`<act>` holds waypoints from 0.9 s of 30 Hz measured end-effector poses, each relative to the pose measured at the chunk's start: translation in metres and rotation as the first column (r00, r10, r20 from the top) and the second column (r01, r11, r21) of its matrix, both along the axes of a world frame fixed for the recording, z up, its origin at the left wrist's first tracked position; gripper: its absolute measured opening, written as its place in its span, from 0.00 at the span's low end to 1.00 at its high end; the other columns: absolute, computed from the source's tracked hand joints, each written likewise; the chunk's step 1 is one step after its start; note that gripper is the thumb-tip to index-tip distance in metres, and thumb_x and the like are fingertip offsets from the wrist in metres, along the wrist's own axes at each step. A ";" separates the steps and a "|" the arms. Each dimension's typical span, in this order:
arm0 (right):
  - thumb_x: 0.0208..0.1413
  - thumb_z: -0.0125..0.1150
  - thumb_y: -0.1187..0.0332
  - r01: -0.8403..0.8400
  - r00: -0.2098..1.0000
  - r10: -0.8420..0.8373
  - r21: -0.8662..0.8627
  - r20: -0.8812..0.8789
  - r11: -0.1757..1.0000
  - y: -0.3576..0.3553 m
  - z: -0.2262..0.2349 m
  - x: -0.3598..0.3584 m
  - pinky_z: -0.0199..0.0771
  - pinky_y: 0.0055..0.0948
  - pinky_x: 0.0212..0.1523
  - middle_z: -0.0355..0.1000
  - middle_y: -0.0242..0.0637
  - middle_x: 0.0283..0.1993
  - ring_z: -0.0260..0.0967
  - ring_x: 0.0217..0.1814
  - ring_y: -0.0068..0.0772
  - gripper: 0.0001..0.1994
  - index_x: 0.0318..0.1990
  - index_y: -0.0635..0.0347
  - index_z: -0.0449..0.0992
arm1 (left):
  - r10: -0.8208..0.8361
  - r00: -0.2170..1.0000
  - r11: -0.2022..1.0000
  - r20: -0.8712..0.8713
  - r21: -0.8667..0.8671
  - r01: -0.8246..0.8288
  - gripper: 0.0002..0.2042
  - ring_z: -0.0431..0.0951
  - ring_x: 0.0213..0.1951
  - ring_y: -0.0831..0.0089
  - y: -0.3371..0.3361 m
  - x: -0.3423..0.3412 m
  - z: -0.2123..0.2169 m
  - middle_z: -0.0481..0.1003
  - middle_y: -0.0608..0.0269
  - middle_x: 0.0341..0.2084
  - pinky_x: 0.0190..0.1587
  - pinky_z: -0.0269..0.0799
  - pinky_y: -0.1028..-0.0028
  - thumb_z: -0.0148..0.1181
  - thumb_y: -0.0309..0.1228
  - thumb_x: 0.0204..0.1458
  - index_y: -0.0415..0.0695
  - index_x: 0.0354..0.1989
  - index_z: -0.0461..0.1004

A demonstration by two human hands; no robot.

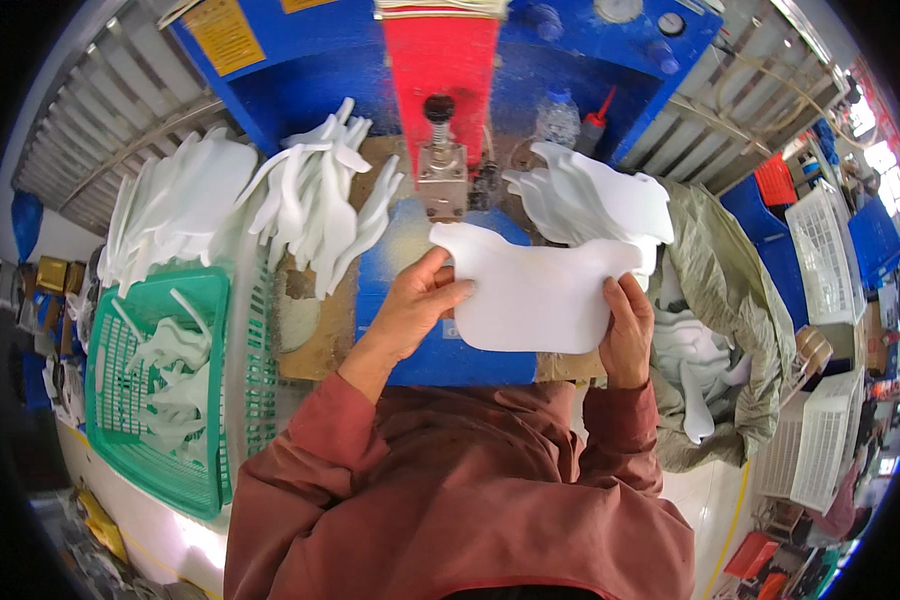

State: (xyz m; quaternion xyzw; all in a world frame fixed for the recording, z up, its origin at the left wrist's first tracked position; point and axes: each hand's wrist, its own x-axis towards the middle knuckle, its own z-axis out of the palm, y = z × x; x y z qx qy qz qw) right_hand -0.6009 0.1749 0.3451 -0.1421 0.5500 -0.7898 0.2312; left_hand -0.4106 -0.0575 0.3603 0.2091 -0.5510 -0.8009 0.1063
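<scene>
At a blue machine (315, 100), we hold one white sheet (535, 300) between both hands. Our left grip (410, 308) pinches its left edge, thumb uppermost; our right grip (627, 325) is closed on the right edge. From our view, the sheet hides part of a blue board (400, 355) on the counter (300, 362), and its far left corner sits just below the metal clamp (442, 178); we cannot tell whether they touch. Its far right corner comes near the right pile (605, 195). Room shows to our left, between sheet and left pile (325, 190), and toward us, where the board's near edge runs.
</scene>
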 end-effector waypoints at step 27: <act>0.64 0.66 0.69 -0.236 0.905 0.410 0.662 -0.117 0.711 -0.014 -0.073 0.066 0.67 0.28 0.28 0.66 0.30 0.23 0.63 0.26 0.19 0.12 0.30 0.63 0.72 | 0.220 0.903 0.945 0.370 -0.310 -0.104 0.15 0.79 0.31 0.78 0.002 0.131 -0.065 0.80 0.64 0.31 0.34 0.76 0.75 0.64 0.36 0.64 0.37 0.52 0.80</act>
